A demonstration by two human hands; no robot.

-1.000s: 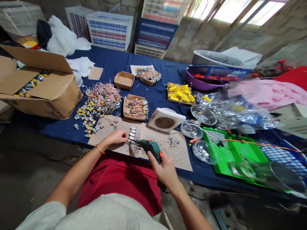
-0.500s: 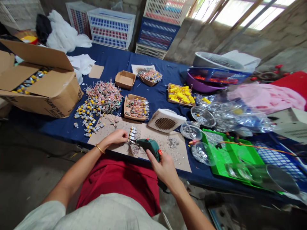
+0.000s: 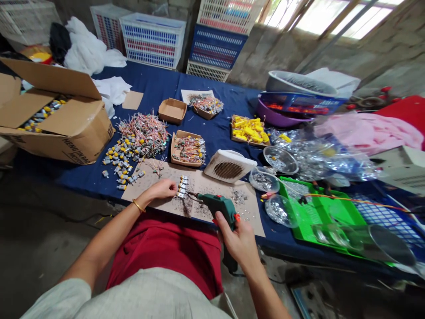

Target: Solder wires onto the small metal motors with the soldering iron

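Many small silver-and-yellow cylindrical motors (image 3: 123,153) lie loose at left on the blue cloth-covered worktop (image 3: 152,88), presumably there to be near the left hand (image 3: 167,188); that hand has its fingers curled inward beside a short, close-set row of pale rectangular-looking parts (image 3: 182,186), and whether it pinches anything cannot be told; the row lies on flat brown cardboard (image 3: 207,184), which likely shields the cloth; at right, the right hand (image 3: 241,239) grasps a dark-green pistol-shaped tool (image 3: 215,204), evidently angled to keep its slim tip directed leftward, near the row.
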